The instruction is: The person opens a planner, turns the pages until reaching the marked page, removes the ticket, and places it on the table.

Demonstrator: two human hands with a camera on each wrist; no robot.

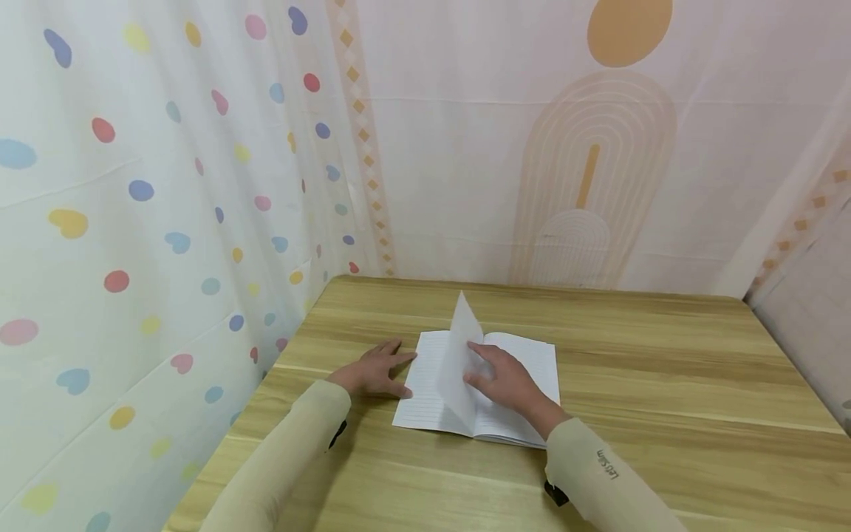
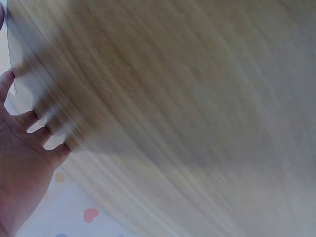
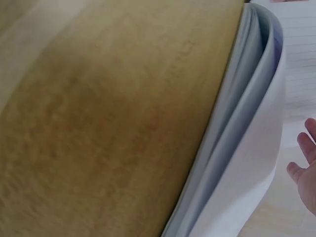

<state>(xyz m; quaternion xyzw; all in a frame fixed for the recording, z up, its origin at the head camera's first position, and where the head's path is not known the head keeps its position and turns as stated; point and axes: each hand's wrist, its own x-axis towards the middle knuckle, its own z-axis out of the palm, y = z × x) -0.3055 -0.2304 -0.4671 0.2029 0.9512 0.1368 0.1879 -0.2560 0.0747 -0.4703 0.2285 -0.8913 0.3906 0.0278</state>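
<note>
An open notebook (image 1: 521, 362) with lined pages lies on the table. One leaf (image 1: 459, 362) stands up from its middle, leaning a little to the left. My right hand (image 1: 508, 380) is on the right side of that leaf, with its fingertips against the paper and the index finger extended. The right wrist view shows this hand (image 3: 307, 170) at the right border, fingers apart, beside the notebook's curved page edges (image 3: 247, 113). At the notebook's left edge, my left hand (image 1: 377, 369) rests with spread fingers, its fingertips at the paper's border.
The wooden table (image 1: 665, 384) reaches to a curtain (image 1: 452, 185) at the back. Another curtain with coloured dots (image 1: 153, 258) hangs along the left side. Part of a pale wall (image 1: 818, 295) shows at the right.
</note>
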